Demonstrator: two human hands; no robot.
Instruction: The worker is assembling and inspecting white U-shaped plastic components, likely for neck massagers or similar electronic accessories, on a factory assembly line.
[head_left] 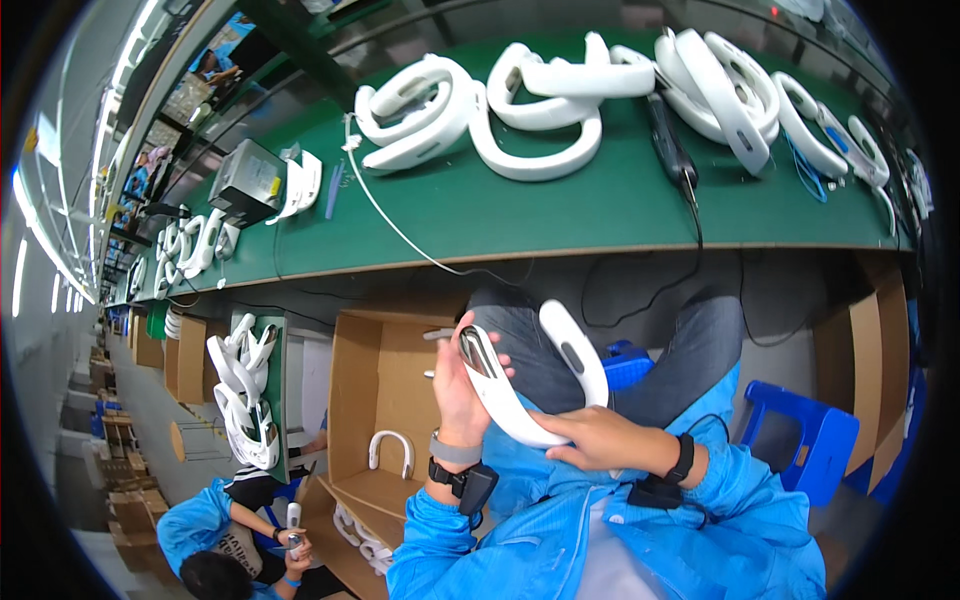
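Observation:
A white U-shaped neck fan [508,405] is held above my lap, its open end pointing away from me. My left hand [460,392] is closed around one arm of it, near an end where a long slot shows a metallic-looking inside. My right hand [605,440] grips the curved bottom, thumb on top and fingers partly hidden beneath. The other arm [578,350] of the fan stands free, with a grey oval inset along it.
Several white neck fans [540,150] lie on the green bench [450,220] ahead, with a corded black electric screwdriver [672,150]. A cardboard box [355,390] stands left of my legs; a blue stool [800,440] is at right. Another person [215,540] works at lower left.

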